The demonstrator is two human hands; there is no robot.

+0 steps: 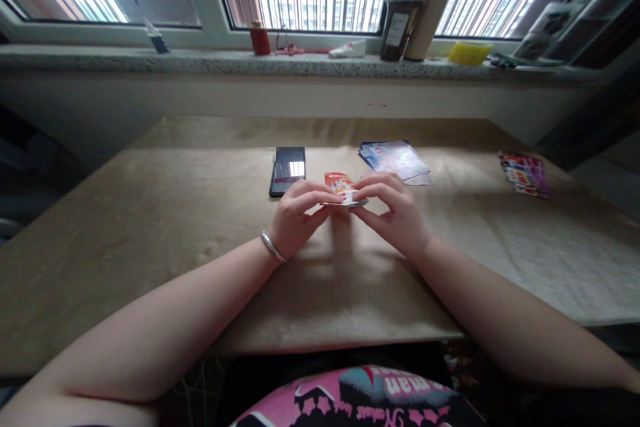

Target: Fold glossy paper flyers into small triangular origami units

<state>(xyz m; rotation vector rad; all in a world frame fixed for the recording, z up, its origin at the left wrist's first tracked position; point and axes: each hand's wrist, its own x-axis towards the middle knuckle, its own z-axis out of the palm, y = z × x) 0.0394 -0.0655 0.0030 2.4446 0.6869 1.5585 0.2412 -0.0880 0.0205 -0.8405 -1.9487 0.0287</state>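
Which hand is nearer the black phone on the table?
Left. The left hand is just in front of the phone; the right hand lies farther right, across the cards.

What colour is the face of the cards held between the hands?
The cards are red and orange with white edges, clearest in the head view.

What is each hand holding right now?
Left hand: closed on the cards, at their left end.
Right hand: closed on the same cards, at their right end.
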